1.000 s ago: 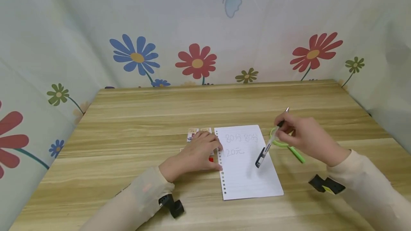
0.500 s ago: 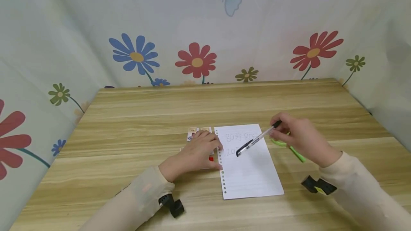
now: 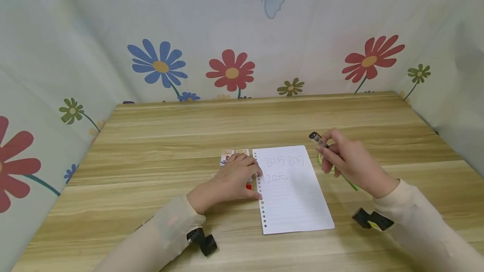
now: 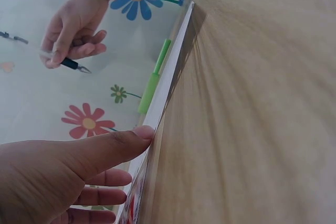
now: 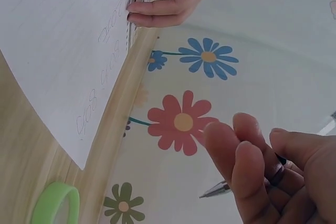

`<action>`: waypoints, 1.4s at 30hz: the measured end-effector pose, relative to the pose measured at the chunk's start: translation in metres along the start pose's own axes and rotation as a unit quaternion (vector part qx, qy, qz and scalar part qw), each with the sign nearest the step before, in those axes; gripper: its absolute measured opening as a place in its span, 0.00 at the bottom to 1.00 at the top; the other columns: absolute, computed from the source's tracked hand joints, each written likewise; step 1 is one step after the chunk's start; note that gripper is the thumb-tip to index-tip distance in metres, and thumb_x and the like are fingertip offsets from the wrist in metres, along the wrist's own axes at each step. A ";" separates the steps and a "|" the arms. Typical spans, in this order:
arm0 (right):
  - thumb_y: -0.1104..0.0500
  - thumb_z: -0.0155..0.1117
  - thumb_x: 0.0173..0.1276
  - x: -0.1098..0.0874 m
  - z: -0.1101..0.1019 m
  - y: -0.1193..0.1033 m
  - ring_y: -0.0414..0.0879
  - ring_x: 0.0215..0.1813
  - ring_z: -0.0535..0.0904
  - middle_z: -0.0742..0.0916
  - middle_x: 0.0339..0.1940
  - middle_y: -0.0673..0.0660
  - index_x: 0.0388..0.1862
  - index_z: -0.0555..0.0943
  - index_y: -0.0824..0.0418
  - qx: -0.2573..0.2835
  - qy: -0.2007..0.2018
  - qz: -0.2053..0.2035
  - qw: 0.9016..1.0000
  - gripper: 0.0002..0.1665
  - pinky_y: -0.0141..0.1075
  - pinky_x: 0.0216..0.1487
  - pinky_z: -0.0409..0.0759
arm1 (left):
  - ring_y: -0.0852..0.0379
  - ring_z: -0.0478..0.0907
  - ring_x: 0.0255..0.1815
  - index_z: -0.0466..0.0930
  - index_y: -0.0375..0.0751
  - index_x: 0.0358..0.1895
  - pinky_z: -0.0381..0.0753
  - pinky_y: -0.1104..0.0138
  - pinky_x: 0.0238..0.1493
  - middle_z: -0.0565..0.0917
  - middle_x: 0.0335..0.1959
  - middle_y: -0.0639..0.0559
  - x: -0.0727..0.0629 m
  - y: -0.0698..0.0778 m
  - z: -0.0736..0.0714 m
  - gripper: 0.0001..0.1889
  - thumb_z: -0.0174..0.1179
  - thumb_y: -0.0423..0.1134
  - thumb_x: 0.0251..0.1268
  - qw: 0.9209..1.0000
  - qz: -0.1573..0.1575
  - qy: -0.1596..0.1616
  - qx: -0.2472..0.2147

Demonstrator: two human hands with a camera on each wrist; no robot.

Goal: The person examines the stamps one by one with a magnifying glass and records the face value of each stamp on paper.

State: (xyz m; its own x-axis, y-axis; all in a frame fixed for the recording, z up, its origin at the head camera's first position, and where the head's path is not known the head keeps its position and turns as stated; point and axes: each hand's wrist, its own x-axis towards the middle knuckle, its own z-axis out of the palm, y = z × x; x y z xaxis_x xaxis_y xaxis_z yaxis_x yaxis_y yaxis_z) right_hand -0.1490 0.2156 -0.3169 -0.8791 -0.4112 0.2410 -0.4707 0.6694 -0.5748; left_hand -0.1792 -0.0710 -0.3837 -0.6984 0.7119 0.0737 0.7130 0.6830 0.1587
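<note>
My left hand [image 3: 232, 179] rests at the punched left edge of a sheet of lined paper [image 3: 295, 205], fingers relaxed, thumb tip at the edge. Under and behind this hand lie several small stamp-like picture cards [image 3: 227, 157], partly hidden. Handwritten numbers and characters stand on the sheet's upper part. Raised beyond the sheet's right edge, my right hand [image 3: 353, 163] pinches a clear-barrelled pen [image 3: 315, 137] between thumb and fingers. Its bare metal point and black grip [image 4: 70, 63] show in the left wrist view. The capped end points up and left in the head view.
A green-rimmed magnifying glass [image 3: 349, 181] lies right of the paper, partly covered by the right hand; its ring [image 5: 71, 195] shows in the right wrist view. Behind the wooden table [image 3: 170, 129] hangs a flower-printed cloth [image 3: 321, 24].
The pen's capped end has swung from over the paper, down and left, to up and left beyond the right hand. The right hand has shifted slightly left; the left hand stays still.
</note>
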 end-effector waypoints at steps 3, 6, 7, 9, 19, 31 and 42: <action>0.64 0.55 0.71 0.000 0.001 0.000 0.39 0.19 0.74 0.79 0.16 0.47 0.42 0.64 0.62 0.014 0.001 0.006 1.000 0.09 0.35 0.18 0.77 | 0.51 0.68 0.57 0.81 0.46 0.47 0.59 0.56 0.64 0.77 0.48 0.54 0.000 0.000 -0.001 0.28 0.70 0.60 0.45 1.000 0.000 0.000 0.000; 0.64 0.53 0.72 0.001 0.002 0.001 0.39 0.19 0.75 0.79 0.17 0.48 0.40 0.66 0.64 0.037 0.002 0.004 0.999 0.06 0.34 0.18 0.77 | 0.51 0.68 0.56 0.81 0.46 0.47 0.59 0.56 0.64 0.77 0.48 0.54 0.000 0.001 -0.001 0.28 0.70 0.60 0.45 1.000 0.000 0.001 -0.001; 0.65 0.52 0.72 0.001 0.002 0.001 0.40 0.18 0.75 0.79 0.17 0.48 0.40 0.66 0.65 0.047 0.000 0.004 0.999 0.05 0.34 0.18 0.77 | 0.51 0.68 0.56 0.81 0.46 0.47 0.59 0.56 0.64 0.77 0.48 0.54 0.000 0.001 -0.001 0.28 0.70 0.60 0.45 1.000 0.000 0.001 -0.002; 0.66 0.51 0.72 0.001 0.003 0.001 0.40 0.18 0.75 0.79 0.16 0.49 0.40 0.65 0.66 0.069 -0.003 0.002 0.998 0.05 0.34 0.17 0.77 | 0.51 0.68 0.56 0.81 0.46 0.47 0.59 0.56 0.64 0.77 0.48 0.54 0.000 0.001 -0.001 0.28 0.70 0.60 0.45 1.000 0.000 0.001 -0.002; 0.63 0.49 0.74 -0.001 0.008 0.003 0.41 0.23 0.78 0.82 0.24 0.50 0.39 0.74 0.68 0.074 0.002 0.020 0.997 0.08 0.36 0.21 0.79 | 0.51 0.68 0.56 0.81 0.45 0.47 0.59 0.57 0.64 0.77 0.48 0.53 0.000 0.001 -0.001 0.28 0.70 0.59 0.46 1.000 0.001 0.001 -0.004; 0.63 0.54 0.72 -0.003 0.026 0.002 0.51 0.17 0.75 0.79 0.18 0.54 0.39 0.72 0.65 0.157 0.020 0.025 0.987 0.04 0.36 0.15 0.75 | 0.51 0.69 0.56 0.81 0.45 0.47 0.59 0.57 0.64 0.77 0.48 0.53 -0.001 0.000 -0.001 0.28 0.71 0.59 0.45 1.000 0.000 0.004 -0.012; 0.68 0.53 0.68 -0.002 0.049 -0.004 0.49 0.30 0.83 0.83 0.33 0.66 0.41 0.74 0.71 0.222 0.009 0.070 0.972 0.06 0.41 0.19 0.80 | 0.51 0.69 0.56 0.81 0.45 0.47 0.60 0.57 0.64 0.77 0.48 0.53 0.000 -0.001 -0.001 0.28 0.70 0.59 0.45 1.000 0.003 0.005 -0.016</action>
State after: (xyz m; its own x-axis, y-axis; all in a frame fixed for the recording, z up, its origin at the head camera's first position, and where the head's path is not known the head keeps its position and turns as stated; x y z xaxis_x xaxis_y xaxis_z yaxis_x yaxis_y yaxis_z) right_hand -0.1418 0.1833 -0.3536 -0.9351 -0.3221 0.1479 -0.2715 0.3826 -0.8831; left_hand -0.1793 -0.0717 -0.3830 -0.6945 0.7145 0.0845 0.7152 0.6728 0.1892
